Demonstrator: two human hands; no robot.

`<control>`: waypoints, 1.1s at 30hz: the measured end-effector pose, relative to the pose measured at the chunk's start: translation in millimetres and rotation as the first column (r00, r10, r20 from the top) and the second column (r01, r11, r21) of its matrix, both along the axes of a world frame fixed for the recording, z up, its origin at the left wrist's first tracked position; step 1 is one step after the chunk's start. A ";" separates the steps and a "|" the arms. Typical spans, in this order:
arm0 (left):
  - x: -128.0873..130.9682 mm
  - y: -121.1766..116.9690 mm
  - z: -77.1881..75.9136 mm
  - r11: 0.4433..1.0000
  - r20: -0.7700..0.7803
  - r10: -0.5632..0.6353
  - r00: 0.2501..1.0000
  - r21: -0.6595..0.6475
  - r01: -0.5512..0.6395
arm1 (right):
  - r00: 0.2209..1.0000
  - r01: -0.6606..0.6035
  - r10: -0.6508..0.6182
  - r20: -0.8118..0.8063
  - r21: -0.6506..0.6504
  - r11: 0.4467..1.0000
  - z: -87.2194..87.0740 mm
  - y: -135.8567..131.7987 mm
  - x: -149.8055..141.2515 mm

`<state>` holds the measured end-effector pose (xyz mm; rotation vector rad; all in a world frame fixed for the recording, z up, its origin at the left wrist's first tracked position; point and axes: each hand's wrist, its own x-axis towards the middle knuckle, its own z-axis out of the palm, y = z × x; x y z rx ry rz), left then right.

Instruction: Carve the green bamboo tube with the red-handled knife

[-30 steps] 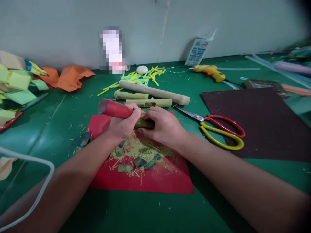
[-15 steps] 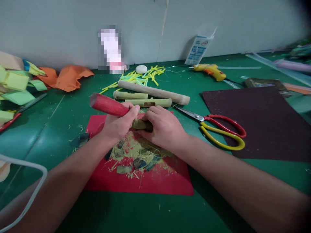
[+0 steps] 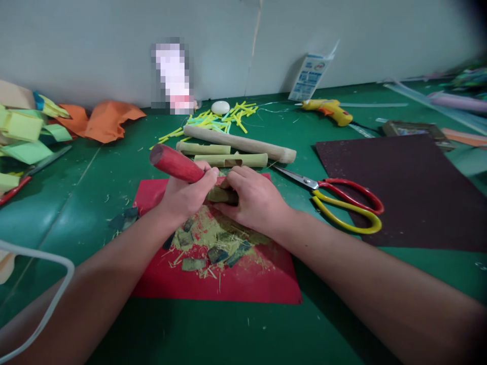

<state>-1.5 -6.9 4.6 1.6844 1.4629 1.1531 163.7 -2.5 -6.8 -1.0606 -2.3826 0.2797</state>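
Observation:
My left hand (image 3: 188,195) is wrapped round a thick red wooden handle (image 3: 177,163), which tilts up and to the left. The working end of this tool is hidden behind my fingers. My right hand (image 3: 254,197) grips a short piece of bamboo (image 3: 221,195) and presses it down over a red sheet (image 3: 220,291). Both hands almost touch at the bamboo. Sawdust (image 3: 207,230), thin fibres and several dark bamboo chips (image 3: 194,264) litter the sheet below my wrists. Just behind my hands lie a notched bamboo tube (image 3: 253,160) and a shorter bamboo piece (image 3: 205,148).
Large scissors (image 3: 335,197) with red and yellow handles lie to the right, partly on a dark sheet (image 3: 411,203). Farther back are a pale wooden stick (image 3: 239,142), yellow and green straw pieces (image 3: 239,116) and a yellow glue gun (image 3: 329,109). Folded papers (image 3: 25,126) are piled left.
The red handle slid left and down with my left hand, then came back slightly to the right. My right hand stays on the bamboo piece.

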 end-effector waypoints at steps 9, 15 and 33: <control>-5.0 2.5 -4.5 0.999 -0.021 -0.043 0.999 -0.004 0.043 | 0.995 0.049 -0.050 0.086 0.014 0.999 4.8 -2.5 -2.3; -5.5 2.3 -5.4 0.999 -0.035 -0.049 0.998 0.000 0.049 | 0.996 0.040 -0.041 0.080 0.004 0.999 4.1 -1.3 -1.8; -4.6 -0.1 -0.6 0.998 0.045 -0.066 0.997 -0.015 0.067 | 0.998 0.025 -0.025 0.065 -0.009 1.000 4.2 0.0 -0.7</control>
